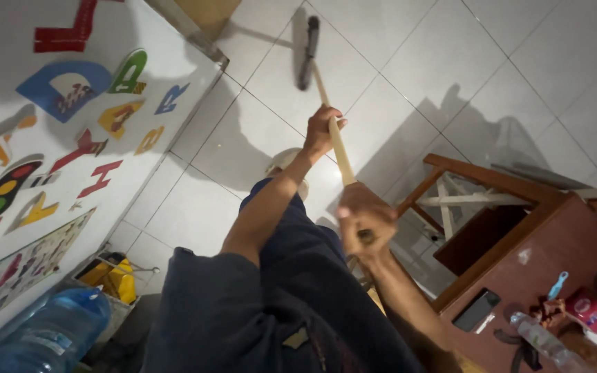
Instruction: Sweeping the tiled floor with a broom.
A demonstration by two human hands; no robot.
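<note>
A push broom has a dark brush head (pixel 307 54) resting on the white tiled floor (pixel 409 69) and a long wooden handle (pixel 332 128) running back toward me. My left hand (pixel 323 130) is wrapped around the handle partway down. Closer to me, my right hand (pixel 364 222) grips the handle's upper end and looks blurred. Both arms stretch forward over my dark blue clothing.
A white wall (pixel 8 41) on the left carries colourful foam letters (pixel 70 86) and a chart. A large blue water bottle (pixel 50 331) and a yellow object (pixel 115 276) stand below it. A brown wooden desk (pixel 540 255) at right holds a phone (pixel 476 310), a plastic bottle (pixel 540 338) and clutter.
</note>
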